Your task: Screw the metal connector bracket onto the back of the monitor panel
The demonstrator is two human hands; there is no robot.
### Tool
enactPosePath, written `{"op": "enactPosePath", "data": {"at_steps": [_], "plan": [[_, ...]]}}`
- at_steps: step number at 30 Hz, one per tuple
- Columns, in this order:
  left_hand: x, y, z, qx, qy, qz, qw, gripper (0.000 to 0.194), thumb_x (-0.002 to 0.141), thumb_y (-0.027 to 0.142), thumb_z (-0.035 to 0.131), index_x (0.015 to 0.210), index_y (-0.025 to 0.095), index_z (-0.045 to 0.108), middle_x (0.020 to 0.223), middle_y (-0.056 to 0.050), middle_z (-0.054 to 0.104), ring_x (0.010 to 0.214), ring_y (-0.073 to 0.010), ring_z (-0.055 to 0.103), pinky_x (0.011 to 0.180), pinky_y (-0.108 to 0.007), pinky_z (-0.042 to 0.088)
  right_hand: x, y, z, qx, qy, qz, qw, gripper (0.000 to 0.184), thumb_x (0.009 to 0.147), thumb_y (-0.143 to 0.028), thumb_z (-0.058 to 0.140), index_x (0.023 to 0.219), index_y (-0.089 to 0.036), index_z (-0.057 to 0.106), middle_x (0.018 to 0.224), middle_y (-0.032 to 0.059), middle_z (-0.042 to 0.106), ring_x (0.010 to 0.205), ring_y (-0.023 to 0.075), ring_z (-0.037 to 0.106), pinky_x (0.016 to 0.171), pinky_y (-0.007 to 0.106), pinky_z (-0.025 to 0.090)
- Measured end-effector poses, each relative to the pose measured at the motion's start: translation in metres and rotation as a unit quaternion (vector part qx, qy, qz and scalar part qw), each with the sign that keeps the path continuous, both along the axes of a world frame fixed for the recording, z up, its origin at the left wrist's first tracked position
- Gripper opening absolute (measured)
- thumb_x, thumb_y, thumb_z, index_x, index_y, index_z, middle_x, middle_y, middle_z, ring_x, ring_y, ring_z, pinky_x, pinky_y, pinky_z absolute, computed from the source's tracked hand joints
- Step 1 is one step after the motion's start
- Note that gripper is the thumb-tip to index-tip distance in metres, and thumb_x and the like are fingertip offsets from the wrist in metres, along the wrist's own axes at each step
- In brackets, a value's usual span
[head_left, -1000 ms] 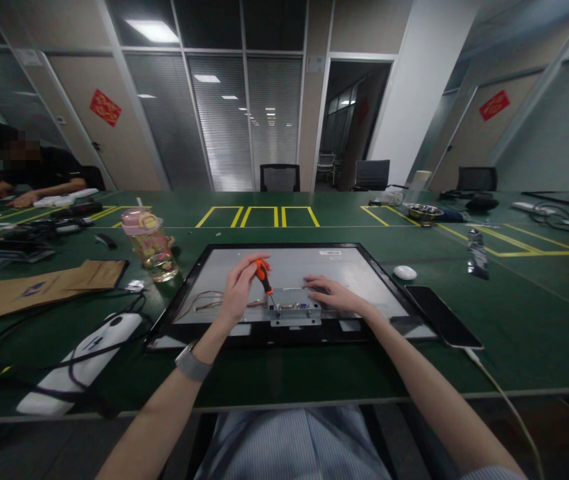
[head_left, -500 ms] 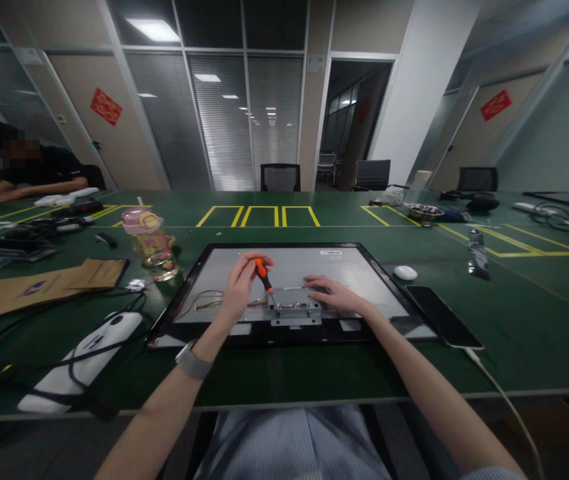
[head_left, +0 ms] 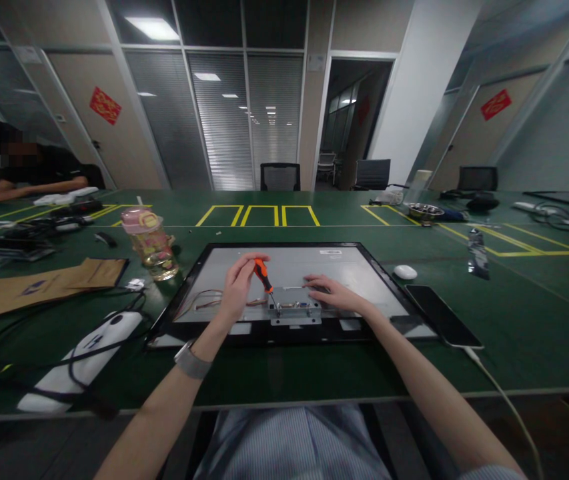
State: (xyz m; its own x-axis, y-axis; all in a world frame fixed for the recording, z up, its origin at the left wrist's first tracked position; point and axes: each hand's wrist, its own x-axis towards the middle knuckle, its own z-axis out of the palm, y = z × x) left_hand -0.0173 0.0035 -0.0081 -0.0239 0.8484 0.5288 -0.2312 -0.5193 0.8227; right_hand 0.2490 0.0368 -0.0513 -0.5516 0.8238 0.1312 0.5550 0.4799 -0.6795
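Since the earlier frame, a co-worker's hands [head_left: 1, 193] at far left have drawn together, while the near pair of hands has scarcely shifted. On the desk [head_left: 334, 377], a white power strip [head_left: 81, 363] and a pink-lidded cup [head_left: 147, 243] stand left of the panel [head_left: 374, 273]. The left hand [head_left: 237, 287] has its grip closed round an orange-and-black screwdriver [head_left: 263, 273], tilted, tip down at the left end of a metal box [head_left: 295, 311] on the panel. The right hand [head_left: 335, 292] lies at the box's far right corner, fingers loosely bent; I cannot tell whether its grip holds anything. A phone [head_left: 441, 315] lies beside the panel's right edge.
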Motion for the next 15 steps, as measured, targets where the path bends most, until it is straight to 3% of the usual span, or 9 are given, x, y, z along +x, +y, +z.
{"op": "enactPosePath", "data": {"at_steps": [4,7,10,15], "plan": [[-0.0007,0.0017,-0.0018,0.028,0.03,0.049,0.998,0.019,0.08,0.035,0.066,0.085,0.017,0.072,0.089,-0.004,0.06,0.078,-0.0131,0.057,0.072,-0.023,0.046,-0.0004,0.0002,-0.0003,-0.004,-0.001,-0.002,1.0,0.045,0.086,-0.053,0.053,0.116,-0.021,0.065,0.14,0.0103,0.05,0.132,0.0284,0.044,0.113,0.048,0.027],[-0.0006,0.0017,-0.0024,0.027,0.039,0.057,0.997,0.019,0.08,0.033,0.067,0.091,0.018,0.072,0.084,-0.003,0.059,0.074,-0.0121,0.056,0.071,-0.023,0.046,-0.0006,0.0002,-0.0003,-0.006,-0.001,-0.003,1.0,0.046,0.086,-0.053,0.053,0.117,-0.021,0.064,0.14,0.0099,0.05,0.132,0.0282,0.043,0.113,0.048,0.027],[0.0008,0.0002,-0.001,-0.001,-0.001,0.005,1.0,0.027,0.085,0.035,0.061,0.104,0.018,0.069,0.087,-0.005,0.064,0.083,-0.0154,0.061,0.079,-0.027,0.048,-0.0005,0.0003,-0.0005,-0.001,0.002,0.001,1.0,0.046,0.086,-0.053,0.053,0.116,-0.021,0.065,0.14,0.01,0.051,0.131,0.0278,0.044,0.113,0.047,0.028],[0.0049,-0.0024,0.0027,-0.032,-0.066,-0.08,0.994,0.028,0.086,0.035,0.059,0.105,0.016,0.067,0.102,-0.01,0.068,0.098,-0.021,0.064,0.09,-0.036,0.049,0.0001,0.0014,-0.002,0.005,-0.002,0.005,1.0,0.045,0.088,-0.05,0.052,0.117,-0.018,0.064,0.139,0.012,0.051,0.13,0.0271,0.045,0.112,0.046,0.03]]}}
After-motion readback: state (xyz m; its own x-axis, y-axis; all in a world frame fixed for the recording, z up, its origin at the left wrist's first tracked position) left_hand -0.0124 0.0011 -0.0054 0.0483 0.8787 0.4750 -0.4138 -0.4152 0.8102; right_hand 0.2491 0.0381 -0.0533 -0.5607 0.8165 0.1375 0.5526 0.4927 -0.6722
